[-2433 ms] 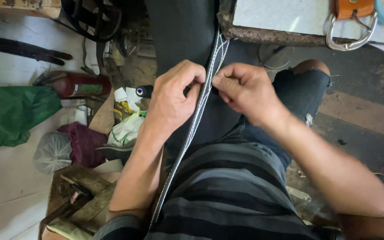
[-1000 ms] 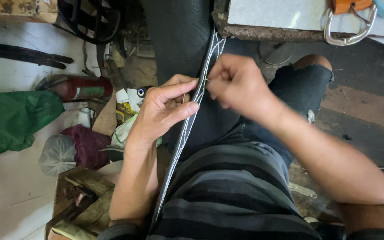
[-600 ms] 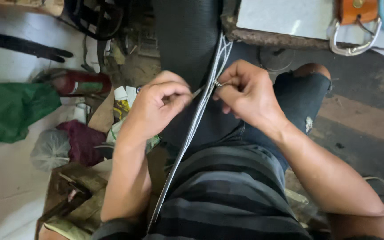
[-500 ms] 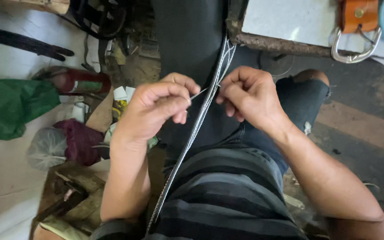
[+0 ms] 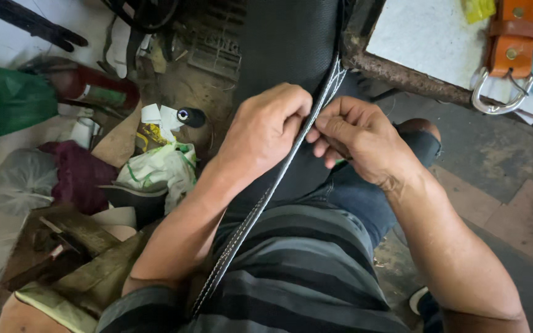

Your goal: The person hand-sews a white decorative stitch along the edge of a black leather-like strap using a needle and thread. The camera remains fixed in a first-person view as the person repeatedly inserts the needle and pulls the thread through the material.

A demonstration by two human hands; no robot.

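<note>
Both hands pinch the stitched strap (image 5: 266,197) over the lap: left hand (image 5: 266,126) closed on it, right hand (image 5: 356,139) pinching beside; a slipping pinch could let the seam go slack

- A black sheet (image 5: 279,43) of matt, finely grained leather-like material is seen just beyond the fingers of the left hand (image 5: 265,126).
- A stitched edge strip (image 5: 260,206), dark with pale thread, is pinched between the fingers of the left hand and the right hand (image 5: 356,135); its surface appears woven and dull.
- A glossy metal buckle (image 5: 495,92) on a smooth orange leather strap (image 5: 513,37) is seen well beyond the right fingers.
- A striped knit cloth shirt (image 5: 303,271) lies below the fingers.
</note>
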